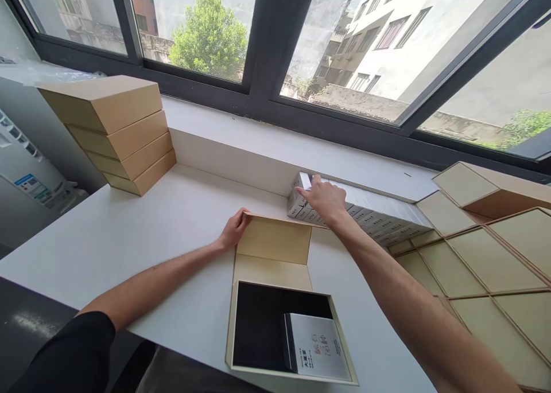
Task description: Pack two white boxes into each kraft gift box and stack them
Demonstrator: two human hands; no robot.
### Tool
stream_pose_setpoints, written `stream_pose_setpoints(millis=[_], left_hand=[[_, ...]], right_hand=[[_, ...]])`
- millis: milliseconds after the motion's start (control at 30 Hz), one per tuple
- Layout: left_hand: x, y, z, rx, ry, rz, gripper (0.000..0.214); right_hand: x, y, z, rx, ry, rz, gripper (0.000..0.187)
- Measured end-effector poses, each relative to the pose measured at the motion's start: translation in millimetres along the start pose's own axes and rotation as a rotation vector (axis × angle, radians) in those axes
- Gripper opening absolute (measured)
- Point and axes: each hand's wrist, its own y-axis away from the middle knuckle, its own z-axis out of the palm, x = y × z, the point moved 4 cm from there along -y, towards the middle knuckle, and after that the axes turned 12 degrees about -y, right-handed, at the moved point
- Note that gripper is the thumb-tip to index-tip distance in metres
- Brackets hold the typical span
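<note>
An open gift box point(230, 330) with a cream rim and black lining lies before me on the table, its flap lid point(273, 241) folded back away from me. One silver carton point(321, 347) with dark and red lettering rests in its right part. At the lid's far left corner, my left hand point(236, 228) is closed on the edge. My right hand point(325, 198) reaches to the left end of a row of small white-silver cartons point(379, 224) along the sill wall. Its thumb and fingers are around a carton point(305, 181) at that end, partly hidden by the hand.
Several closed tan boxes point(142, 135) stand stacked at the table's far left. More cream and tan boxes point(495, 261) are piled at the right. Behind the white table point(181, 290) runs a raised window sill point(258, 132) under dark-framed windows.
</note>
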Motion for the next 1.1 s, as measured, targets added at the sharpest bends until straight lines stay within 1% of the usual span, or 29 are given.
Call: stream_pose_setpoints(millis=[133,200,267,333,367,433,467,500,533,567,600,667,733,767,833,900,933,1000,1033,1067,1100], left_hand=[[-1,0,0.1,-0.003,0.003,-0.004,0.047],[0,-1,0.1,0.002,0.001,0.007,0.047],[0,-2,0.0,0.007,-0.001,0.017,0.048],[0,-2,-0.2,0.012,-0.002,0.018,0.048],[0,-3,-0.4,0.014,-0.003,0.017,0.048],[0,-3,-1.0,0.014,-0.005,0.015,0.048],[0,-2,-1.3,0.012,-0.008,0.014,0.047],[0,-2,-1.6,0.01,-0.012,0.013,0.047],[0,-2,-2.0,0.009,-0.015,0.012,0.047],[0,-2,-2.4,0.009,-0.018,0.012,0.047],[0,-1,-2.7,0.011,-0.02,0.011,0.047],[-1,-1,-3.4,0.015,-0.023,0.012,0.046],[-2,-1,-4.1,0.02,-0.023,0.014,0.046],[-2,0,-4.6,0.024,-0.019,0.016,0.046],[-2,0,-5.6,0.031,-0.005,0.022,0.045],[-2,0,-6.3,0.035,0.008,0.029,0.045],[-2,0,-6.5,0.036,0.012,0.032,0.046],[-2,-1,-6.6,0.036,0.015,0.032,0.046],[-3,-1,-6.5,0.036,0.013,0.03,0.046],[-3,-1,-6.3,0.036,0.011,0.028,0.046],[-3,-1,-6.2,0.036,0.007,0.026,0.046]], right_hand=[[-5,-5,2,-0.025,-0.024,0.001,0.043],[-6,-5,-2,-0.005,-0.052,0.002,0.036],[-4,-2,-12,0.044,-0.09,-0.007,0.033],[0,9,-32,0.164,-0.226,-0.043,0.031],[2,18,-44,0.237,-0.331,-0.076,0.03],[4,45,-71,0.368,-0.537,-0.16,0.032],[2,63,-83,0.394,-0.601,-0.216,0.033],[-2,82,-91,0.38,-0.613,-0.286,0.033],[-10,104,-97,0.333,-0.594,-0.374,0.032],[-21,127,-98,0.255,-0.556,-0.488,0.028],[-34,152,-94,0.166,-0.506,-0.614,0.023],[-60,201,-76,0.018,-0.37,-0.803,0.012],[-83,239,-46,-0.085,-0.211,-0.875,0.005],[-92,253,-31,-0.109,-0.133,-0.872,0.005],[-106,270,-3,-0.13,-0.03,-0.818,0.011],[-113,279,15,-0.124,-0.009,-0.76,0.019],[-114,282,20,-0.116,-0.027,-0.745,0.024],[-112,290,24,-0.125,-0.102,-0.752,0.042],[-109,293,24,-0.148,-0.157,-0.77,0.052],[-104,296,22,-0.187,-0.224,-0.788,0.058],[-97,298,21,-0.245,-0.302,-0.802,0.058]])
